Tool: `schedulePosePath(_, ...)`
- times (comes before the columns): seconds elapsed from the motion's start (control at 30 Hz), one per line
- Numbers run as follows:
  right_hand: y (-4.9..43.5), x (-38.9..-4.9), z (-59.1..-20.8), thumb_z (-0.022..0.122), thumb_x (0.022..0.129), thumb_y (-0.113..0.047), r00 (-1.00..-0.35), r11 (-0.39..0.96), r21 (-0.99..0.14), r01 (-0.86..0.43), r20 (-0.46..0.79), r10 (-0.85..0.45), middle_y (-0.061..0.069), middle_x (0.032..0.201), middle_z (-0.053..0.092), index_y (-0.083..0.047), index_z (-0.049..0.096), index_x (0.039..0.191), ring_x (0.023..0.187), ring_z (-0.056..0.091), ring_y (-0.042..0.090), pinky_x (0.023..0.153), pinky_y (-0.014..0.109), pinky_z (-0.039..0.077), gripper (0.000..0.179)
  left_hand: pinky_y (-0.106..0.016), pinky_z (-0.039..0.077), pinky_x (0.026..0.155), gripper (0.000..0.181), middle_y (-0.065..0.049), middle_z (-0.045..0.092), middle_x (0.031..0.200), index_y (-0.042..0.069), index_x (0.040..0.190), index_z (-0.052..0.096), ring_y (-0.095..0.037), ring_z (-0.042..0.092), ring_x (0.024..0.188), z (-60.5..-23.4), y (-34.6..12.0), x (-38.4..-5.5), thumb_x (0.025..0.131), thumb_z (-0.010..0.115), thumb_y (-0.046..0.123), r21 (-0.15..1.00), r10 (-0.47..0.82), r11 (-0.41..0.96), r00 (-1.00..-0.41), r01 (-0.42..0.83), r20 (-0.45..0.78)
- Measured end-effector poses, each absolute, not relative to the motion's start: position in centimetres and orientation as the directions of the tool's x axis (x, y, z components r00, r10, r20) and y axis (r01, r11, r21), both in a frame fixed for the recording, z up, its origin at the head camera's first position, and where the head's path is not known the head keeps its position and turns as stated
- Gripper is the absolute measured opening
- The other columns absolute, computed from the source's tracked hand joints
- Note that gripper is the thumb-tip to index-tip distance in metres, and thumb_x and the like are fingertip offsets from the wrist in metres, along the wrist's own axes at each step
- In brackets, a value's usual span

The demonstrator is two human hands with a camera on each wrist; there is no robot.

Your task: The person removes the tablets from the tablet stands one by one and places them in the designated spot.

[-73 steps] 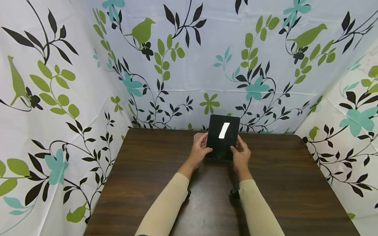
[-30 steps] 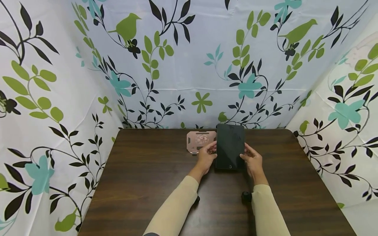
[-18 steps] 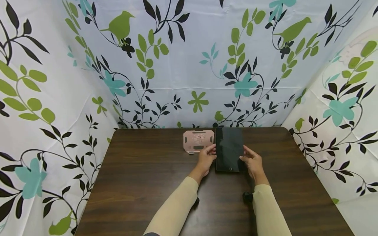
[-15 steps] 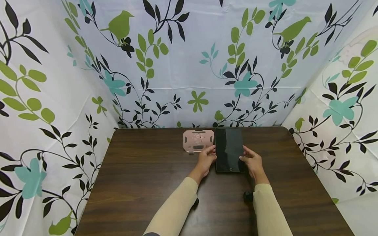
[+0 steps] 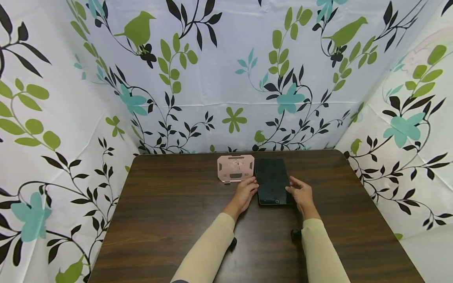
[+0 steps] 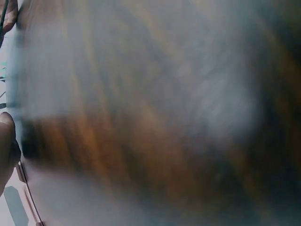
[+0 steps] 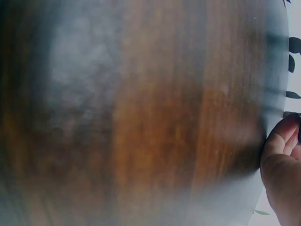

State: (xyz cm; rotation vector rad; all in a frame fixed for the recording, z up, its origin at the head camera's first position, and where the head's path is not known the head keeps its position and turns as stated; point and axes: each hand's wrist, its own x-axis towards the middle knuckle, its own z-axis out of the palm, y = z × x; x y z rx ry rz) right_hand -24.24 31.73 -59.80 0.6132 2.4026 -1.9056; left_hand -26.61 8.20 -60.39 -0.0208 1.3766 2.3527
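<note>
A black tablet lies at the table's far side, its home button toward the person. My left hand holds it by the left edge, fingertips and thumb right at the rim. On the opposite side my right hand grips the right edge, thumb over the front and fingers along the side. Just left of the tablet is a pink case with cutouts. The left wrist view catches only part of the left hand at its border. In the right wrist view, the right hand shows bent fingers.
The dark wood table reaches back to a white curtain printed with leaves, birds and flowers. This curtain also closes off both sides. Table surface fills most of both wrist views, blurred.
The tablet was raised and tilted up in front of the pink case; it has come right and down to the table, baring the case. Both hands moved with it, keeping to its edges.
</note>
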Motion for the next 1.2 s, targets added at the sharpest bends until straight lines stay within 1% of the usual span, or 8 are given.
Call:
schedulePosePath(0.13, 31.7, -24.1, -59.8, 0.069, 0.093, -0.001, -0.912, 0.191, -0.931, 0.310, -0.235, 0.335, 0.017, 0.133, 0.057, -0.012, 0.053, 0.150, 0.119, 0.051, 0.024, 0.075, 0.012, 0.045, 0.060, -0.051, 0.022, 0.127, 0.061, -0.032, 0.023, 0.163, -0.010, 0.157, 0.025, -0.041, 0.024, 0.154, -60.6, 8.2, -26.4, 0.101, 0.047, 0.000, 0.801, 0.360, -0.456, -0.904, -0.388, -0.233)
schedulePosePath(0.3, 31.6, -24.1, -59.8, 0.069, 0.094, -0.002, -0.903, 0.210, -0.919, 0.334, -0.248, 0.350, 0.018, 0.134, 0.059, -0.015, 0.051, 0.152, 0.124, 0.053, 0.027, 0.077, 0.013, 0.046, 0.062, -0.050, 0.018, 0.128, 0.060, -0.029, 0.017, 0.166, -0.008, 0.159, 0.021, -0.041, 0.025, 0.151, -60.5, 8.1, -26.1, 0.104, 0.043, 0.005, 0.785, 0.363, -0.469, -0.899, -0.404, -0.245)
schedulePosePath(0.4, 31.5, -24.1, -59.7, 0.070, 0.094, -0.003, -0.894, 0.206, -0.912, 0.354, -0.265, 0.362, 0.018, 0.135, 0.061, -0.017, 0.050, 0.153, 0.128, 0.055, 0.028, 0.089, 0.020, 0.049, 0.064, -0.050, 0.016, 0.129, 0.060, -0.027, 0.018, 0.166, -0.006, 0.159, 0.022, -0.038, 0.027, 0.148, -60.4, 8.0, -26.0, 0.104, 0.043, 0.006, 0.761, 0.357, -0.490, -0.894, -0.426, -0.271)
schedulePosePath(0.53, 31.3, -24.1, -59.5, 0.072, 0.093, -0.003, -0.883, 0.199, -0.909, 0.367, -0.273, 0.381, 0.022, 0.136, 0.063, -0.016, 0.051, 0.152, 0.129, 0.057, 0.032, 0.107, 0.040, 0.049, 0.064, -0.050, 0.015, 0.129, 0.061, -0.029, 0.023, 0.162, -0.005, 0.160, 0.020, -0.040, 0.027, 0.149, -60.4, 7.8, -25.8, 0.104, 0.042, 0.007, 0.735, 0.354, -0.518, -0.892, -0.437, -0.281)
schedulePosePath(0.6, 31.2, -24.1, -59.3, 0.072, 0.092, -0.003, -0.877, 0.196, -0.906, 0.375, -0.279, 0.390, 0.022, 0.136, 0.063, -0.015, 0.051, 0.151, 0.130, 0.057, 0.034, 0.111, 0.047, 0.046, 0.064, -0.051, 0.014, 0.129, 0.062, -0.031, 0.024, 0.161, -0.006, 0.160, 0.019, -0.042, 0.026, 0.151, -60.3, 7.7, -25.8, 0.104, 0.042, 0.008, 0.727, 0.352, -0.531, -0.893, -0.437, -0.279)
schedulePosePath(0.7, 31.0, -24.0, -59.2, 0.072, 0.093, -0.005, -0.873, 0.196, -0.902, 0.386, -0.288, 0.395, 0.022, 0.137, 0.063, -0.014, 0.052, 0.151, 0.134, 0.055, 0.036, 0.115, 0.050, 0.043, 0.062, -0.051, 0.012, 0.130, 0.063, -0.032, 0.023, 0.162, -0.006, 0.160, 0.017, -0.043, 0.022, 0.154, -60.3, 7.6, -25.7, 0.104, 0.042, 0.012, 0.714, 0.358, -0.539, -0.888, -0.448, -0.287)
schedulePosePath(0.97, 30.7, -23.4, -58.9, 0.063, 0.101, -0.022, -0.886, 0.109, -0.928, 0.357, -0.299, 0.353, 0.022, 0.156, 0.046, -0.012, 0.042, 0.157, 0.142, 0.048, 0.038, 0.119, 0.050, 0.039, 0.060, -0.048, 0.005, 0.131, 0.065, -0.031, 0.011, 0.168, -0.009, 0.159, 0.009, -0.042, 0.008, 0.159, -60.2, 7.2, -25.6, 0.106, 0.031, 0.022, 0.685, 0.402, -0.538, -0.864, -0.491, -0.303)
schedulePosePath(1.2, 30.3, -22.6, -58.8, 0.059, 0.102, -0.028, -0.893, 0.190, -0.913, 0.360, -0.278, 0.353, 0.022, 0.161, 0.040, -0.017, 0.037, 0.159, 0.154, 0.029, 0.039, 0.124, 0.057, 0.027, 0.062, -0.048, 0.005, 0.131, 0.066, -0.030, 0.011, 0.168, -0.008, 0.159, 0.005, -0.041, 0.008, 0.159, -59.9, 7.0, -25.3, 0.107, 0.028, 0.025, 0.692, 0.412, -0.527, -0.860, -0.494, -0.300)
